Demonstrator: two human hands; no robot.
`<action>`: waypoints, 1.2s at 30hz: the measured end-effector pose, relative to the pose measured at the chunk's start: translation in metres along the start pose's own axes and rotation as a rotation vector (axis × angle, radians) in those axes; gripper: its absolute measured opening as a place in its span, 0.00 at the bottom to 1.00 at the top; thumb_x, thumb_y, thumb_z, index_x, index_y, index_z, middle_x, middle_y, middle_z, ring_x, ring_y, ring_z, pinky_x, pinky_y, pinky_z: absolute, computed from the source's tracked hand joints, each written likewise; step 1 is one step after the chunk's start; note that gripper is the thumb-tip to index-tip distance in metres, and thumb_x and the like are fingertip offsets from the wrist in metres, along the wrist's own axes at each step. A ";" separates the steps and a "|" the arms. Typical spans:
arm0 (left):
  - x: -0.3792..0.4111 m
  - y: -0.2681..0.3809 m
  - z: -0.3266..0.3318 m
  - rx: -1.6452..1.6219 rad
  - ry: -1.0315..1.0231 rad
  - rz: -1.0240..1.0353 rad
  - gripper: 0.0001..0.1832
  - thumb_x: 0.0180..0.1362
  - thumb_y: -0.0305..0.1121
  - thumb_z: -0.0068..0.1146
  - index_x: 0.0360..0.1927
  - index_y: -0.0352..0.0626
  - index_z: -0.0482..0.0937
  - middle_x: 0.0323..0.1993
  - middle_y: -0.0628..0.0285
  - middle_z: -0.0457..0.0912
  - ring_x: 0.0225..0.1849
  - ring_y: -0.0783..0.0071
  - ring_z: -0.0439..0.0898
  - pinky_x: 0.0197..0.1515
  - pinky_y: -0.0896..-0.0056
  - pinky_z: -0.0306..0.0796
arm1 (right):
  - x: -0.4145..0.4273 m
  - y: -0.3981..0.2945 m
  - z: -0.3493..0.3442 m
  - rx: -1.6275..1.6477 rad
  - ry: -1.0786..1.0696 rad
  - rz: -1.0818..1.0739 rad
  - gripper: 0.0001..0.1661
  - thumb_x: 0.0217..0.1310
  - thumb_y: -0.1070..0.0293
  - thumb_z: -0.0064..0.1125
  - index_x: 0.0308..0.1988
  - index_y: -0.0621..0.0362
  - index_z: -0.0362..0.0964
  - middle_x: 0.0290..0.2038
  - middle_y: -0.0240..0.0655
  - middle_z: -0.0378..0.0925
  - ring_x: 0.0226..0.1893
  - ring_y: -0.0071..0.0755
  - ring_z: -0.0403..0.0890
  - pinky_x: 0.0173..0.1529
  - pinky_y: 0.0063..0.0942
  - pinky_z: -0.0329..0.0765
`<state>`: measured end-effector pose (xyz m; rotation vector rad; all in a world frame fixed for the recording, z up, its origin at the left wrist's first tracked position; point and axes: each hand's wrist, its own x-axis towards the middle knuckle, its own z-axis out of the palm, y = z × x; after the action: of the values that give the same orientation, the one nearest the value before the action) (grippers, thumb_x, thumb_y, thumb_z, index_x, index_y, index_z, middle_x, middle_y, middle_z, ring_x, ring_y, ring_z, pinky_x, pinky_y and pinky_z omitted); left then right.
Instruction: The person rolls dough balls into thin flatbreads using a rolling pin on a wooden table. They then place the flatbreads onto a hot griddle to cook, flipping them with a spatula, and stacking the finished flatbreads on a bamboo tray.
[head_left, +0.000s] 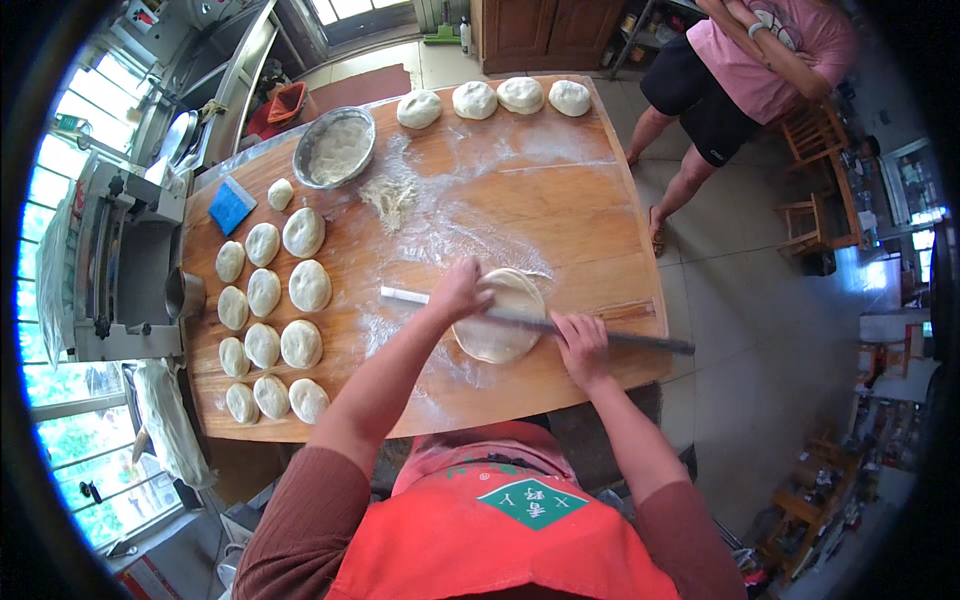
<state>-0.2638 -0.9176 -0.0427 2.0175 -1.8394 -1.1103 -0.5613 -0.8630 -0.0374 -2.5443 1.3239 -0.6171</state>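
Observation:
A flattened round of pale dough (495, 341) lies on the floured wooden table before me. Across it, at a slant, runs a long grey rolling pin (645, 342) with a white left end. My left hand (459, 291) has its fingers curled at the pin by the dough's left edge. Just past the right edge, my right hand (583, 343) grips the same pin. Part of the round is hidden under the pin and my left hand; its far edge looks doubled or folded.
Rows of dough balls (263, 292) cover the table's left side; several more (474, 100) line the far edge. A metal bowl (334, 147) holds dough or flour. Nearby are a blue scraper (232, 205) and loose flour (390, 196). A person (750, 67) stands beyond the right corner.

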 end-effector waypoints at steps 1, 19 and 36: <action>-0.020 -0.008 0.003 -0.054 -0.124 -0.095 0.18 0.57 0.40 0.64 0.46 0.41 0.79 0.45 0.45 0.80 0.46 0.45 0.80 0.48 0.51 0.75 | -0.023 -0.005 -0.005 0.008 -0.052 0.008 0.27 0.54 0.70 0.64 0.56 0.51 0.75 0.45 0.36 0.78 0.49 0.40 0.78 0.56 0.43 0.70; -0.003 -0.070 -0.032 -0.008 0.267 -0.139 0.25 0.63 0.54 0.58 0.44 0.40 0.74 0.45 0.44 0.79 0.47 0.43 0.79 0.47 0.47 0.72 | 0.067 -0.003 0.038 -0.063 0.087 -0.073 0.21 0.58 0.65 0.64 0.52 0.53 0.75 0.47 0.39 0.78 0.50 0.44 0.77 0.55 0.46 0.71; -0.015 -0.059 -0.032 0.255 0.785 0.065 0.26 0.69 0.49 0.49 0.62 0.42 0.75 0.63 0.44 0.74 0.63 0.46 0.73 0.63 0.46 0.66 | 0.062 -0.010 0.046 -0.218 0.071 0.109 0.21 0.64 0.60 0.58 0.55 0.51 0.75 0.54 0.40 0.76 0.55 0.45 0.76 0.64 0.51 0.67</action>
<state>-0.1974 -0.9025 -0.0501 2.0637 -1.6298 -0.0094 -0.5011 -0.9085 -0.0579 -2.6166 1.6241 -0.5750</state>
